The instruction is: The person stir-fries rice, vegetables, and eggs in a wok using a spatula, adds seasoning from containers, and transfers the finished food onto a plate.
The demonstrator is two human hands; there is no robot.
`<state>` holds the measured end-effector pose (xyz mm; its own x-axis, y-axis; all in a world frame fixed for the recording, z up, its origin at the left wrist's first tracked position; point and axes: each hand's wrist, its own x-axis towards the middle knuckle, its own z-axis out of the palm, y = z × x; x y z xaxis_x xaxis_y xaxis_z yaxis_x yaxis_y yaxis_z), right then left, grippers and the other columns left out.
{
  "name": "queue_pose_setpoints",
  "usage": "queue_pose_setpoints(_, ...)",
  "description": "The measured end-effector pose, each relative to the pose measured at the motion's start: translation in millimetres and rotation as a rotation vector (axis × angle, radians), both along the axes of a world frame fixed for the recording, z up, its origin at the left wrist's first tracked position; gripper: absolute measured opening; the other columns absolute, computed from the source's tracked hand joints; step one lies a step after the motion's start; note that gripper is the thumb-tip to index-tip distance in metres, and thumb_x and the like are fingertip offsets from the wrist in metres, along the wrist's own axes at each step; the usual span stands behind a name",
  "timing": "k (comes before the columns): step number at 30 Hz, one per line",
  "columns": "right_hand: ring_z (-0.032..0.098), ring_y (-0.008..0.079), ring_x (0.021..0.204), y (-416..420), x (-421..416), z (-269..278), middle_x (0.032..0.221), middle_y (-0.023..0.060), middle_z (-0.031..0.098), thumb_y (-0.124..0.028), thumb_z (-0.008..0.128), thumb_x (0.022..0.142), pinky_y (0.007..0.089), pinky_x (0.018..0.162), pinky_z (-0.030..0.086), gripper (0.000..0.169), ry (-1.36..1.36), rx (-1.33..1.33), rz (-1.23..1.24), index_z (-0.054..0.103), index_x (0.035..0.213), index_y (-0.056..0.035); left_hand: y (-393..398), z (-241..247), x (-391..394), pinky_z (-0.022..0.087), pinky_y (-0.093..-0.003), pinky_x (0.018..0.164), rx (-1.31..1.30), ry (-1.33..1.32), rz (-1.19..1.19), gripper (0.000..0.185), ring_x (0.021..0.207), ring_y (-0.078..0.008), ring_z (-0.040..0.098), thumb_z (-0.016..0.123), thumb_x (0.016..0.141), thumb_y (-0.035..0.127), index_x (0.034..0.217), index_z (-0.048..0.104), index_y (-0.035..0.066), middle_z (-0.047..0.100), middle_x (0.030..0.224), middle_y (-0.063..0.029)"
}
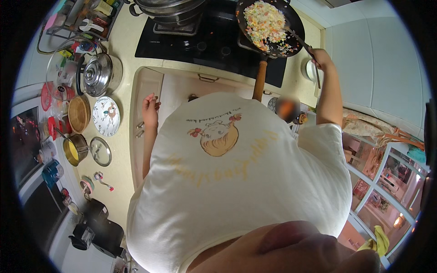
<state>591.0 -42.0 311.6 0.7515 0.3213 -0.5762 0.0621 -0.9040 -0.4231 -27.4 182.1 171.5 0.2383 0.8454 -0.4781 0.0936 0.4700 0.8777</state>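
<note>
My right hand (322, 60) grips the handle of a spatula (301, 41), whose far end rests in fried rice (264, 24) with egg and bits of orange and green. The rice lies in a dark wok (295, 21) over the right burner of a black glass gas hob (213, 59). Toward my body points the wok's wooden handle (261, 80), with no hand on it. My left hand (150, 109) hangs in the air left of my shirt, in front of the cabinet, its fingers loosely bent and holding nothing.
A steamer pot (170, 12) stands on the left burner. Along the left counter are a lidded steel pot (99, 74), a wooden bowl (79, 114), a patterned plate (106, 116), a small pot with yellow contents (75, 150) and a glass lid (100, 152). A white bowl (310, 70) sits beneath my right wrist.
</note>
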Motion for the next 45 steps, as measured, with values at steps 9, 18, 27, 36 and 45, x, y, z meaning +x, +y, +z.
queue_pose_setpoints(9, 0.063, 0.0319, 0.08, 2.9, -58.3, 12.9, 0.085, 0.0125, 0.066, -0.04, 0.056, 0.085, 0.0421, 0.065, 0.049, 0.038, -0.733, -0.251, 0.736, 0.058, 0.119, -0.0225, 9.1, 0.1, 6.2, 0.045, -0.0264, 0.072, 0.058, 0.046, -0.009, 0.026, 0.08, -0.0149, 0.058, 0.051, 0.091, 0.018, 0.114, 0.054, 0.007, 0.059, 0.102, -0.0056)
queue_pose_setpoints(18, 0.062, 0.0325, 0.086, -71.6, -86.8, 110.7, 0.097, 0.0137, 0.064, -0.029, 0.059, 0.084, 0.0409, 0.074, 0.048, 0.032, -0.619, 0.011, 0.543, 0.061, 0.116, -0.0246, 8.3, -1.5, 16.9, 0.045, -0.0259, 0.071, 0.027, 0.019, -0.079, 0.024, 0.079, -0.0143, 0.058, 0.051, 0.091, 0.016, 0.113, 0.054, 0.008, 0.059, 0.101, -0.0051)
queue_pose_setpoints(27, 0.063, 0.0306, 0.087, -3.6, -142.4, 45.2, 0.099, 0.0134, 0.063, -0.028, 0.052, 0.088, 0.0426, 0.071, 0.051, 0.035, -0.705, -0.419, 0.547, 0.054, 0.122, -0.0313, 14.8, -9.4, 23.8, 0.045, -0.0272, 0.073, 0.011, 0.018, -0.107, 0.025, 0.08, -0.0146, 0.058, 0.05, 0.091, 0.017, 0.115, 0.053, 0.008, 0.059, 0.102, -0.0046)
queue_pose_setpoints(36, 0.055, 0.0177, 0.052, -50.9, -33.6, 43.1, 0.063, 0.0097, 0.06, -0.035, 0.055, 0.086, 0.0321, 0.05, 0.044, 0.034, -0.402, 0.071, 0.229, 0.066, 0.104, -0.0085, 20.2, 0.7, 20.4, 0.044, -0.0262, 0.073, 0.069, 0.041, -0.066, 0.025, 0.08, -0.0137, 0.057, 0.049, 0.091, 0.015, 0.115, 0.053, 0.009, 0.059, 0.101, -0.0036)
queue_pose_setpoints(45, 0.033, 0.0092, 0.031, 3.2, 18.8, -4.4, 0.049, 0.0007, 0.047, -0.038, 0.051, 0.09, 0.0278, 0.029, 0.023, 0.032, -0.005, -0.008, 0.03, 0.068, 0.093, -0.0113, 11.0, -19.5, -4.6, 0.044, -0.0256, 0.07, 0.028, 0.01, -0.081, 0.026, 0.08, -0.014, 0.058, 0.048, 0.092, 0.016, 0.117, 0.052, 0.008, 0.059, 0.1, -0.0041)
